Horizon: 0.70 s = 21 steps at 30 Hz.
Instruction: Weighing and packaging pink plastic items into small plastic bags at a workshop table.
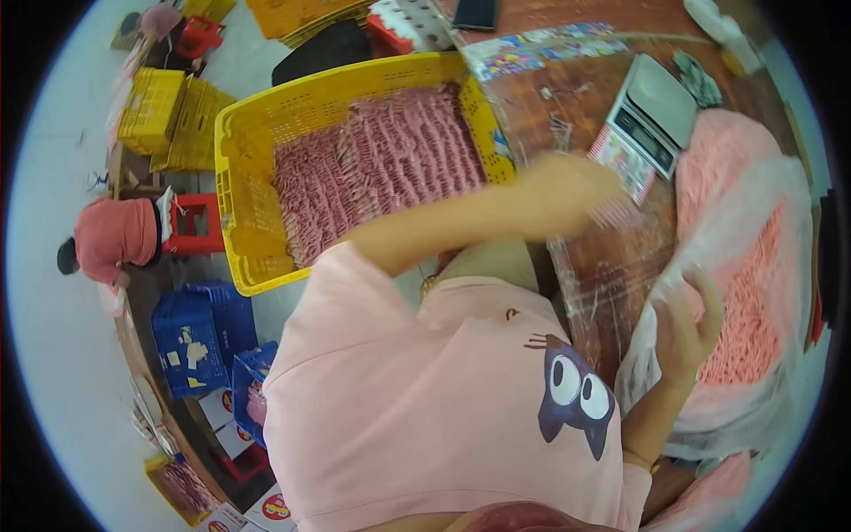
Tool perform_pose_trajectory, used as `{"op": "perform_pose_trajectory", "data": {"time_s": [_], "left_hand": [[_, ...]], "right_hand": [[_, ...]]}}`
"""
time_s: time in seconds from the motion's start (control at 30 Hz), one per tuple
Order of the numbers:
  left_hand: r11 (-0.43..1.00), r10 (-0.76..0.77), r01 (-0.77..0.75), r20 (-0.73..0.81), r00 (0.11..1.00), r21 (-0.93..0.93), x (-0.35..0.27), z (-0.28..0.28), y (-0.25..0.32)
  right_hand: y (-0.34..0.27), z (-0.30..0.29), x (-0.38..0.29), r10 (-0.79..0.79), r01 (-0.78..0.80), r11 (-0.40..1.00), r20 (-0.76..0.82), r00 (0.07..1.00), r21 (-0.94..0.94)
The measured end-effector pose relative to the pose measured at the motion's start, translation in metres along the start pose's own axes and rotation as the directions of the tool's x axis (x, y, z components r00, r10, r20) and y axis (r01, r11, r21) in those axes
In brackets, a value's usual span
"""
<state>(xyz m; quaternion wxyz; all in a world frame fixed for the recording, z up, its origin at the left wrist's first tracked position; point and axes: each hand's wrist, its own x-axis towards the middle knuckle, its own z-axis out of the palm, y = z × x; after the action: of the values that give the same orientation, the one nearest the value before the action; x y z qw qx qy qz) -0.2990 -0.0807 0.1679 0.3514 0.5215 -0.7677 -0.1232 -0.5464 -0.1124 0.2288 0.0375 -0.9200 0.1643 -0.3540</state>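
Observation:
My left hand (pixel 572 196) is blurred as it reaches across the wooden table's near left edge. At its fingertips is a small pink-striped packet (pixel 618 211), too blurred to make out fully. My right hand (pixel 691 322) is at the edge of a large clear plastic bag (pixel 705 233) full of pink strands (pixel 744 319). Its fingers are curled, and whether they pinch the plastic is unclear. Beyond my left hand lies a printed packet (pixel 623 163) with a red-striped border, against a digital scale (pixel 651 116). Left of the table, a yellow plastic crate (pixel 249 179) holds rows of pink-striped packets (pixel 405 153).
The wooden table (pixel 598 266) carries clear tape, a green cloth (pixel 697 78) and a phone-like dark device (pixel 475 13). Blue crates (pixel 193 342), yellow crates (pixel 151 110) and a red stool (pixel 196 225) stand at left. A person in a red top (pixel 120 229) is there too.

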Motion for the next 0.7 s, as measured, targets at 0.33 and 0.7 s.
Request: {"op": "perform_pose_trajectory", "data": {"time_s": [0.33, 0.7], "left_hand": [[0.525, -0.841, 0.738, -0.393, 0.373, -0.423, -0.256, -0.082, -0.285], [0.311, -0.693, 0.949, -0.668, 0.270, 0.061, -0.294, -0.066, -0.338]], "right_hand": [[0.009, 0.040, -0.036, 0.218, -0.255, 0.950, 0.202, 0.955, 0.182], [0.190, -0.158, -0.222, 0.815, -0.680, 0.391, -0.109, 0.568, -0.621]]}}
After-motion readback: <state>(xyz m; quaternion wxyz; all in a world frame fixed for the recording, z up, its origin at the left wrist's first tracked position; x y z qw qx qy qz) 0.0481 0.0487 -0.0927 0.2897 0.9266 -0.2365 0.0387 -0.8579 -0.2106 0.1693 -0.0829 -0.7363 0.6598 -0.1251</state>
